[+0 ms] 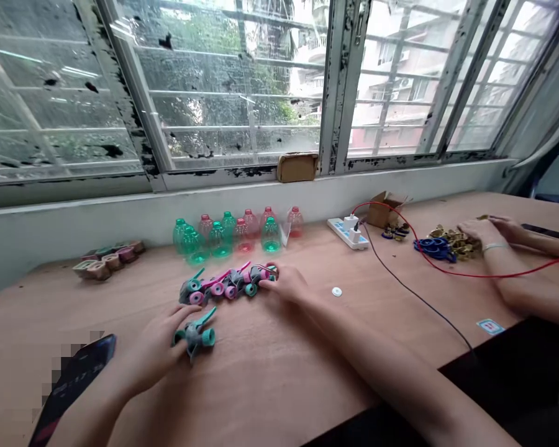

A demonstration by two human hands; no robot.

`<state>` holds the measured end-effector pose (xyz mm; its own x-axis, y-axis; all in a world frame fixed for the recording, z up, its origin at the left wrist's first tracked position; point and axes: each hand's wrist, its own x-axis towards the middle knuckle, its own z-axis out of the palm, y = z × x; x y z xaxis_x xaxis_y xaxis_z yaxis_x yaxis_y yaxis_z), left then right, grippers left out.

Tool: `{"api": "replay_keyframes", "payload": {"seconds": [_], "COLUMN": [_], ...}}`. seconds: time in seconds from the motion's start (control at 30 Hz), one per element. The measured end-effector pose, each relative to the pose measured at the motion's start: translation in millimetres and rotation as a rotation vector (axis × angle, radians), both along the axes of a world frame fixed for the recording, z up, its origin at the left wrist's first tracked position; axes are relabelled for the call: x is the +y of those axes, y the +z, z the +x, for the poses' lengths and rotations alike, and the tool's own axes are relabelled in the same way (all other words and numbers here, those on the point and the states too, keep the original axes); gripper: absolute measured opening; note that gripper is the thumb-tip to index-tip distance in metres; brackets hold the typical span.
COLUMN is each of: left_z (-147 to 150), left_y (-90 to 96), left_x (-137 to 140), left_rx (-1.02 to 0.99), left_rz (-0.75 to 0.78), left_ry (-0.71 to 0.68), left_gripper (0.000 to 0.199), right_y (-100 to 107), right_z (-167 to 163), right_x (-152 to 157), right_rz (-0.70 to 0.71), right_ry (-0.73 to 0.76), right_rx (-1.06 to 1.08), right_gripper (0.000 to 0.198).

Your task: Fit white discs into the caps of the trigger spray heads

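Observation:
My left hand (161, 347) is closed around the side of a grey-and-green trigger spray head (195, 336), low over the near part of the table. Its green lever points up and to the right. Beyond it lies a row of trigger spray heads (228, 287) in grey with pink or green parts, packed side by side. At the right end of that row, my right hand (286, 284) pinches the last grey-and-green spray head (271, 270). My fingers partly cover that piece. Several clear green bottles (221, 241) and pink bottles (295, 222) stand upright behind the row.
A phone (77, 379) lies left of my forearm. Rolls of tape-like pieces (107, 261) sit back left. A white disc (336, 292), a power strip (347, 233) with cables and a cardboard box (386, 210) are to the right. Another person's hands (487, 234) handle gold-coloured parts (451, 243).

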<state>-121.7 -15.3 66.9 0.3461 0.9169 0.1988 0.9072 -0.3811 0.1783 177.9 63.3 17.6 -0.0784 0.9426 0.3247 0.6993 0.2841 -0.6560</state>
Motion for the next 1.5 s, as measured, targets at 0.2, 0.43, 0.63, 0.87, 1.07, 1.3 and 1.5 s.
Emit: {"api": "replay_keyframes", "payload": {"seconds": [0.2,0.43,0.63,0.87,1.07,1.3,1.5], "left_z": [77,145,144,137,138,147,149], "left_y": [4.3,-23.7,-41.9,-43.5,-52.0,-50.5,-50.5], "left_x": [6,10,5,6,7,0,6], "left_rx": [-0.146,-0.512,-0.594,-0.472,-0.341,-0.091,-0.435], "left_rz": [0.074,0.202,-0.17,-0.339,-0.212,-0.153,-0.179], "left_ry": [-0.181,-0.217,-0.457,-0.592,-0.582,-0.522,-0.383], "left_gripper": [0.034,0.037,0.046,0.063,0.057,0.045,0.039], "right_y": [-7,4,-24,-49,-41,-24,-10], "right_z": [-5,36,61,60,67,85,91], "right_x": [16,-30,-76,-78,-81,-83,-100], "right_rz": [0.045,0.22,0.064,-0.007,-0.017,0.026,0.08], "right_ry": [0.067,0.207,0.394,0.476,0.507,0.38,0.256], "right_rx": [0.065,0.153,0.119,0.187,0.162,0.056,-0.115], "right_gripper": [0.026,0.032,0.031,0.034,0.028,0.027,0.028]}}
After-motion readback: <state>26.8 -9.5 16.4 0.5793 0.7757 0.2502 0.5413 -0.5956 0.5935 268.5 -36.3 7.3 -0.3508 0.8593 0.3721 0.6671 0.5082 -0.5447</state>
